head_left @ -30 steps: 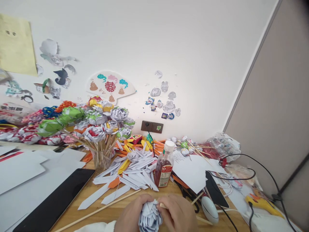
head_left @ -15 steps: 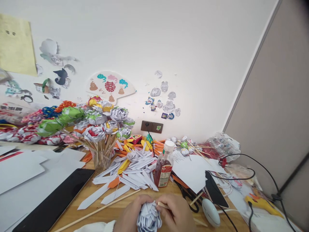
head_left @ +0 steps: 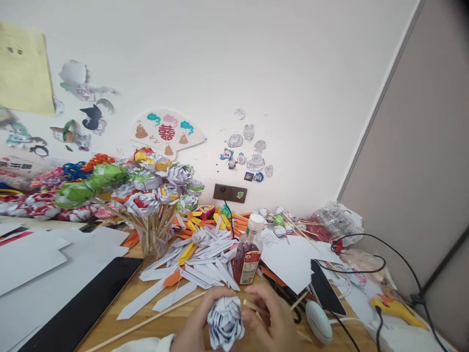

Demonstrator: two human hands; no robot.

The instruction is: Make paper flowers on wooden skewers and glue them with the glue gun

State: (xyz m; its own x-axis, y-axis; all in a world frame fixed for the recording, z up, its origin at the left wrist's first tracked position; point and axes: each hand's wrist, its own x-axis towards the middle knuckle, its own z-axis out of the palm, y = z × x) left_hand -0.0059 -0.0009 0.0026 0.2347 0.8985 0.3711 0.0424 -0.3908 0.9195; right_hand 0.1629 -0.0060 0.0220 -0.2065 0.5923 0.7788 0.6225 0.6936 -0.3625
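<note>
A white folded-paper flower (head_left: 225, 322) sits in my left hand (head_left: 196, 318), whose fingers wrap its left side and top. Just right of the flower is my right hand (head_left: 273, 315), its fingers curled round a thin wooden stick (head_left: 252, 306). The stick's blunt end points toward the flower, with a small gap between them. Beyond my hands stands a glass bottle (head_left: 248, 252) of reddish-brown liquid with a white cap. Folded white paper strips (head_left: 205, 259) are heaped to its left. Another long wooden stick (head_left: 146, 322) lies on the table by my left hand.
Finished paper flowers on sticks fill a clear cup (head_left: 154, 239). A black tablet (head_left: 84, 303) lies at left beside white paper sheets (head_left: 29, 259). On the right are black scissors (head_left: 297, 313), a white computer mouse (head_left: 318, 320), a phone (head_left: 328, 288), cables and a yellow glue gun (head_left: 397, 313).
My right hand has opened slightly and the stick's end has moved away from the flower. The flower has turned a little in my left hand.
</note>
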